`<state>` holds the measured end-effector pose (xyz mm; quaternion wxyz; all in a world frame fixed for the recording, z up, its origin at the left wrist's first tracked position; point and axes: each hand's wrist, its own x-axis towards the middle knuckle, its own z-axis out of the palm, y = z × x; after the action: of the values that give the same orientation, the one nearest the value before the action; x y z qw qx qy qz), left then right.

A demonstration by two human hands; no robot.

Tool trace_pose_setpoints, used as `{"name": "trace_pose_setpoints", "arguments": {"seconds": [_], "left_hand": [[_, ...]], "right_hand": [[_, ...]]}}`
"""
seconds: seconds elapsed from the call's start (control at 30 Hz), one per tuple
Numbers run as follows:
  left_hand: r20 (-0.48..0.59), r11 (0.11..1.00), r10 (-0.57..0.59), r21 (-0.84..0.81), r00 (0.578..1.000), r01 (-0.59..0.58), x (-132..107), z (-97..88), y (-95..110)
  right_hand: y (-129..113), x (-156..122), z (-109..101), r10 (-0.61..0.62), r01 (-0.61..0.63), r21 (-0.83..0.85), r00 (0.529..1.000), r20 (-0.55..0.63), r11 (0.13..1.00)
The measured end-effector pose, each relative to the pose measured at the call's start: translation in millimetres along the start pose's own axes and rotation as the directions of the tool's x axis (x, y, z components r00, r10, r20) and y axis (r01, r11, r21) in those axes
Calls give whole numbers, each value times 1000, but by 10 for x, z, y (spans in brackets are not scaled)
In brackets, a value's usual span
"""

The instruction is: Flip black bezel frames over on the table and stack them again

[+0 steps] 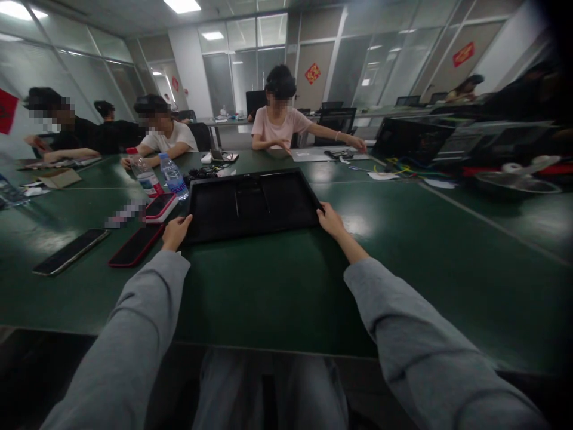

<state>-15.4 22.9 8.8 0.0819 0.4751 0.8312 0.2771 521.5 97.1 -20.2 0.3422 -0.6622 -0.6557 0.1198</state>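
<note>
Black tray (253,206), rectangular, raised rim; over the green table (268,298), cannot tell whether touching. At the tray's left edge: left hand (177,232), pinching the rim. At its right edge: right hand (330,220), likewise pinching the rim. Left of the tray: blue-capped bottle (175,178), red-capped bottle (147,179), red-edged phone (136,245), black phone (71,251). Beyond the tray: seated person in pink (278,126).

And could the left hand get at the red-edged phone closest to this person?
Probably yes: the red-edged phone lies right beside the left hand, with nothing visible between them, though that hand would likely need to release the black tray first.
</note>
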Motion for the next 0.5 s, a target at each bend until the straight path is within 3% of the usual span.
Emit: {"name": "trace_pose_setpoints", "arguments": {"seconds": [0.23,0.5], "left_hand": [[19,999,-41,-18,999,41,37,6,36],[33,999,-28,-38,999,30,18,-1,42]], "right_hand": [[-79,-57,-15,-5,12,-159,999,43,987],[-94,-77,-9,2,6,-188,999,41,982]]}}
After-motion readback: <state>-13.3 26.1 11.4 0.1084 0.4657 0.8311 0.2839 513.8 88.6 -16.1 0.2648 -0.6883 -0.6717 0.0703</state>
